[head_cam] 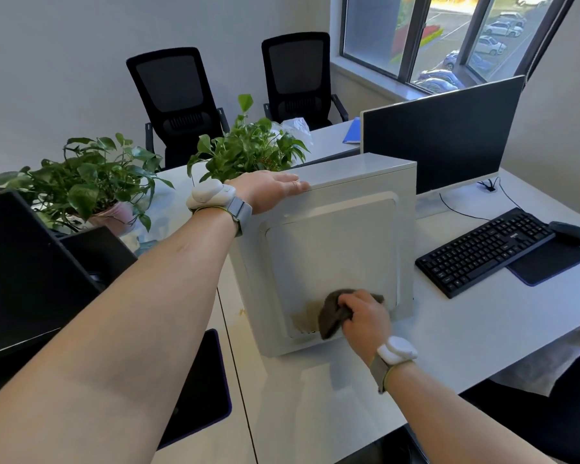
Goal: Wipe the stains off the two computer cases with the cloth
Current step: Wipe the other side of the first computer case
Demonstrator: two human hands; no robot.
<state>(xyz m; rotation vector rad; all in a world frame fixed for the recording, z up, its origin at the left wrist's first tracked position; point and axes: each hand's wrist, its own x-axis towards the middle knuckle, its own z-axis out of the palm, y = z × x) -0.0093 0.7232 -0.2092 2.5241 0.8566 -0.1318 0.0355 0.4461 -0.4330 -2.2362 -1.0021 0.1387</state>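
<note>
A white computer case (332, 242) stands upright on the white desk (449, 346), its side panel facing me. My left hand (268, 190) rests flat on the case's top left corner with straight fingers. My right hand (365, 316) grips a dark grey cloth (332, 316) and presses it against the lower part of the side panel. A brownish stain (303, 318) shows on the panel just left of the cloth. A black case (24, 272) stands at the left edge.
A monitor (446, 135) stands behind the white case, with a black keyboard (482, 249), mouse (571, 232) and mouse pad (549, 262) to the right. Two potted plants (87, 182) (248, 149) sit at the back left. Two black office chairs (178, 98) stand by the wall.
</note>
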